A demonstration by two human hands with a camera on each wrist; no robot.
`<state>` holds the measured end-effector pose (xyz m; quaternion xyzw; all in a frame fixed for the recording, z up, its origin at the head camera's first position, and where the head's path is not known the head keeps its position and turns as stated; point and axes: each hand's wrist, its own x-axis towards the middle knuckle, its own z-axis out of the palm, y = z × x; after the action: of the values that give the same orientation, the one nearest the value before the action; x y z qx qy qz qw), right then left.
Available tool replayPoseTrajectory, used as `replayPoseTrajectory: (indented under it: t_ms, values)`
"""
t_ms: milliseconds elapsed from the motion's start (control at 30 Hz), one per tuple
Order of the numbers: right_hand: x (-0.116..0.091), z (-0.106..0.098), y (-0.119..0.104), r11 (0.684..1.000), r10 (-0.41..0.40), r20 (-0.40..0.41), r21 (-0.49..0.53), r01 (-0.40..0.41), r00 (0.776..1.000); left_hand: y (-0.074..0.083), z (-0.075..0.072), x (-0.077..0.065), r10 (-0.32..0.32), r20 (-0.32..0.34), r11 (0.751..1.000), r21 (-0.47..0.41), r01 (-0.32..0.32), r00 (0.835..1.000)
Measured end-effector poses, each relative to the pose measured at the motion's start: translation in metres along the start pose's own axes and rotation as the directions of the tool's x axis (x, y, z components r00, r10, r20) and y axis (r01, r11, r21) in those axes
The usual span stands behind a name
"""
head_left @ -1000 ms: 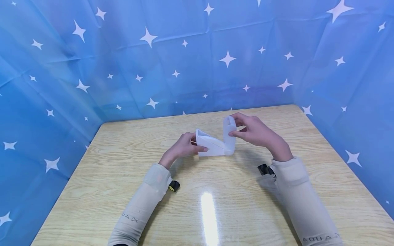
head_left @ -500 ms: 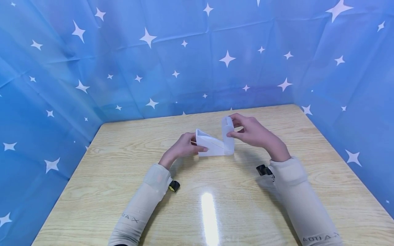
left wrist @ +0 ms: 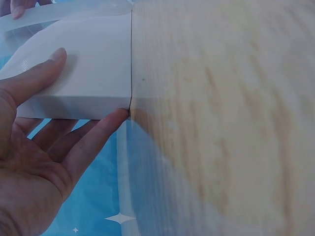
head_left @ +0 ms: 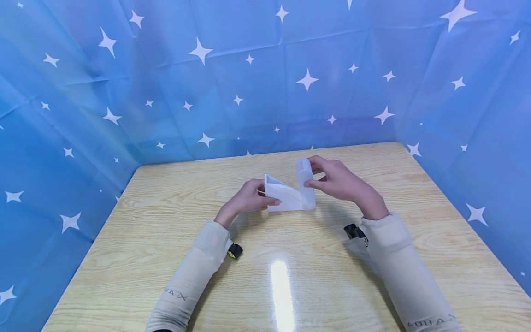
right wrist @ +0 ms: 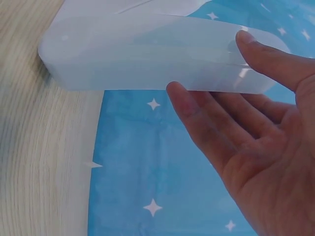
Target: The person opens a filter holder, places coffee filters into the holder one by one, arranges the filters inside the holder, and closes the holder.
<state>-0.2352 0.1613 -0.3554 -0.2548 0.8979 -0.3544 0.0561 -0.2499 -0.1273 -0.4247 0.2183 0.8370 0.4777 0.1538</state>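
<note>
A white wedge-shaped box (head_left: 285, 197) with a slanted top stands on the table. My left hand (head_left: 248, 195) grips its tall left end, thumb on the near face and fingers round the end, as the left wrist view shows too. At the box's low right end rises a long, translucent cover (head_left: 306, 191) with rounded ends, leaning slightly left at its top. My right hand (head_left: 339, 180) pinches it near the upper end. In the right wrist view the thumb lies on one side of the cover and the fingers on the other. Whether the cover is joined to the box I cannot tell.
The wooden table (head_left: 166, 212) has a bright light reflection near its front. A blue cloth (head_left: 249, 78) with white stars hangs behind and along both sides. Small black devices sit at both sleeve cuffs.
My right hand has moved a little left, tipping the top of the translucent cover toward the white box. The left hand and the box have stayed in place.
</note>
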Motion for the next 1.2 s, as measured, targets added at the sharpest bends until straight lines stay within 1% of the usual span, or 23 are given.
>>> replayPoseTrajectory:
  t_ms: [267,567,833,1067,1200]
  values:
    - [0.0015,0.0012,0.0002,1.000,-0.003,0.009,-0.004,0.003,1.000,0.0009,-0.0005,-0.0005,-0.010,-0.002,1.000,0.003,0.010,1.000]
    - [0.0026,0.0016,0.0004,1.000,0.000,0.017,0.002,0.000,1.000,0.0009,-0.0009,-0.0006,-0.007,-0.008,1.000,0.000,0.007,1.000]
    - [0.0034,0.0028,0.0014,0.999,-0.035,0.013,-0.016,0.035,0.999,0.0019,-0.0011,0.0014,-0.009,-0.019,1.000,0.021,0.009,1.000]
    - [0.0035,0.0043,0.0015,1.000,-0.013,0.017,-0.005,0.013,1.000,0.0026,-0.0008,0.0016,-0.007,-0.013,1.000,0.019,0.007,1.000]
    - [0.0034,0.0064,0.0018,1.000,-0.012,0.023,0.004,0.012,1.000,0.0030,-0.0003,0.0004,-0.017,-0.011,1.000,0.017,0.018,1.000]
